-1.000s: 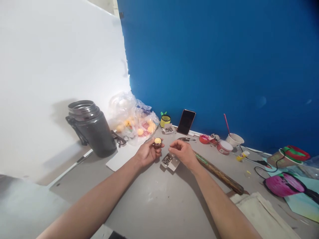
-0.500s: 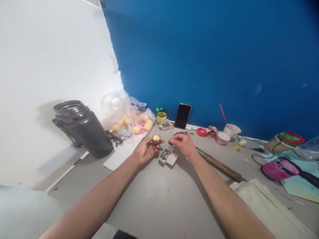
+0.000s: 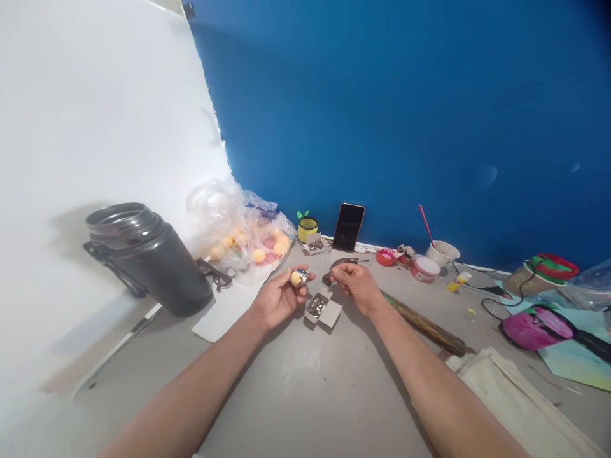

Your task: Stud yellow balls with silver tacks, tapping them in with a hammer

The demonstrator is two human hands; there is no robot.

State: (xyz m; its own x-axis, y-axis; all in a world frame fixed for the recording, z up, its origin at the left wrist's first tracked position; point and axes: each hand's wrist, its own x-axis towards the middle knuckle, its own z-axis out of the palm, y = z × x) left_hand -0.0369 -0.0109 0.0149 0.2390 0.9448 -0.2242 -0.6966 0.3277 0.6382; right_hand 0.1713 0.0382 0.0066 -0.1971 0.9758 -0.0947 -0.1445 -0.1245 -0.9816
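My left hand (image 3: 279,300) holds a small yellow ball (image 3: 296,278) between thumb and fingers. Shiny silver thumbtacks cover the ball's right side, and its left side is bare yellow. My right hand (image 3: 356,287) is closed in a pinch to the right of the ball, apart from it; what its fingertips hold is too small to make out. Below and between the hands sits an open cardboard box (image 3: 329,313) full of silver thumbtacks (image 3: 317,306). A hammer (image 3: 424,323) with a wooden handle lies behind and beside my right hand, its dark head near the fingertips.
A dark wide-mouthed flask (image 3: 165,264) stands at left, beside a plastic bag (image 3: 238,222) with yellow balls. A second tack box (image 3: 315,243), a phone (image 3: 348,227), paint jars (image 3: 424,268) and a paper cup (image 3: 443,252) line the wall. Cloth (image 3: 510,394) lies front right.
My left hand has turned the ball, so its silver, tack-covered side now shows beside the yellow. My right hand stays pinched and has lowered slightly. The view has shifted a little.
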